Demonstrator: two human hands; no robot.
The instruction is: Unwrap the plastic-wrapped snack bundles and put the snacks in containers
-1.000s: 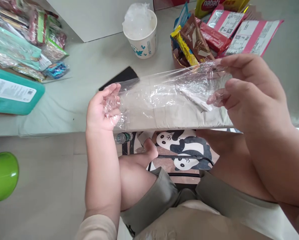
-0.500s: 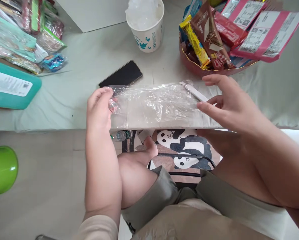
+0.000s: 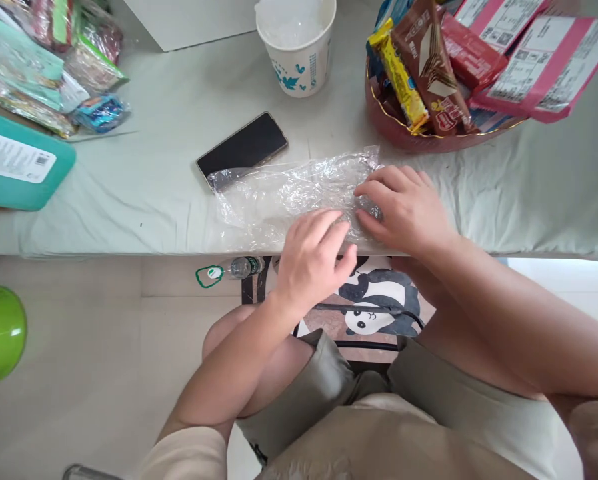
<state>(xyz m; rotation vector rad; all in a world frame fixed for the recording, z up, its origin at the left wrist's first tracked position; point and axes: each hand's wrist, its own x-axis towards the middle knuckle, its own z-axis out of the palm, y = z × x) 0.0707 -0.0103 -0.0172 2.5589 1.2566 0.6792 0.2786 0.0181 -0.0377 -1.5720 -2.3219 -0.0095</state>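
Note:
A clear, crinkled plastic bag point(image 3: 279, 197) lies flat along the front of the cloth-covered table. My left hand point(image 3: 315, 257) is over its lower edge near the table's front, fingers apart and holding nothing. On the bag's right end rests my right hand point(image 3: 403, 207), its fingers bent and spread over the film. Part of the bag is hidden under both hands. Just behind the bag's left end is a black phone point(image 3: 243, 148), with the film overlapping its lower edge.
A paper cup point(image 3: 301, 63) with white plastic inside stands at the back. Right of it, a red gold-rimmed bowl point(image 3: 429, 142) holds several snack packets. Bagged packets point(image 3: 93, 73) and a teal box point(image 3: 33, 190) sit left. A bottle point(image 3: 246, 267) is below the table edge.
My left hand has let go of the bag's left end and moved right, close to my right hand. My right hand has come down onto the bag. The bag now lies flatter.

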